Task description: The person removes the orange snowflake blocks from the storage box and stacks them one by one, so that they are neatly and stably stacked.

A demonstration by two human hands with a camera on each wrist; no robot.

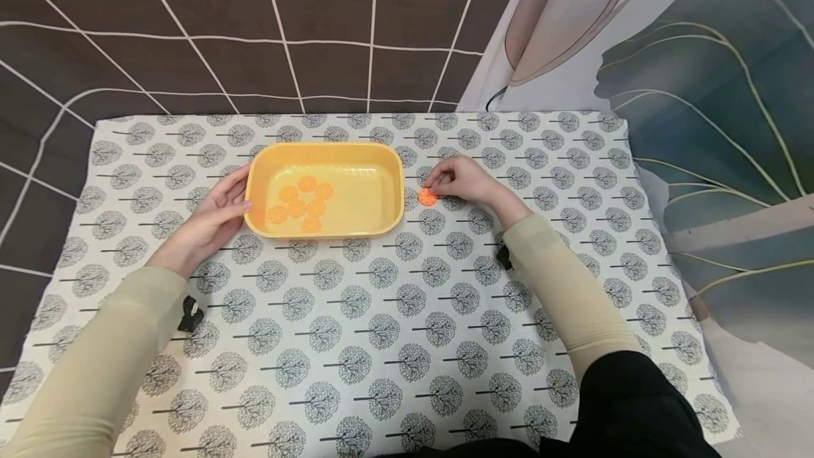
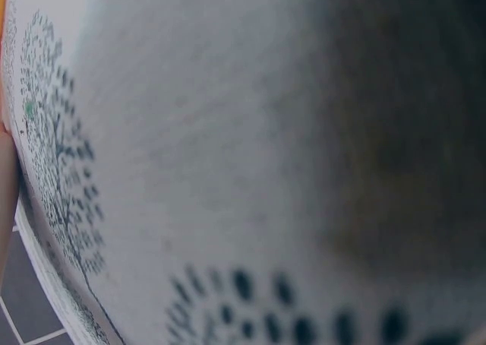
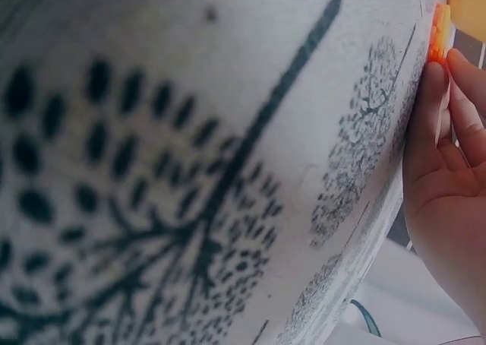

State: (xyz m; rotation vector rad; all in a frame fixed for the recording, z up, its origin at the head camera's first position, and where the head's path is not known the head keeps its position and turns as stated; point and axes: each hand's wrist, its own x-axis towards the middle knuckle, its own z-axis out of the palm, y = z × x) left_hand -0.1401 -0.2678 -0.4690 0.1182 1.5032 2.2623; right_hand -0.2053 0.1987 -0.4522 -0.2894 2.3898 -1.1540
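Note:
In the head view a yellow rectangular plastic basin (image 1: 365, 205) stands on the cloth. My left hand (image 1: 216, 212) grips its left side, thumb at the rim and fingers along the outer wall. Several flat orange notched discs (image 1: 297, 208) lie loosely in the left half of the basin. To the right of the basin, my right hand (image 1: 459, 179) pinches another orange notched disc (image 1: 427, 196) between thumb and fingertips, at or just above the cloth. The right wrist view shows this disc edge-on at the fingertips. Only a sliver of the left hand shows in the left wrist view.
A white cloth (image 1: 381, 331) printed with dark trees covers the table. Behind it hangs a dark curtain with white grid lines (image 1: 324, 27). A leaf-patterned curtain (image 1: 731, 126) hangs at the right. Small black objects sit by both wrists.

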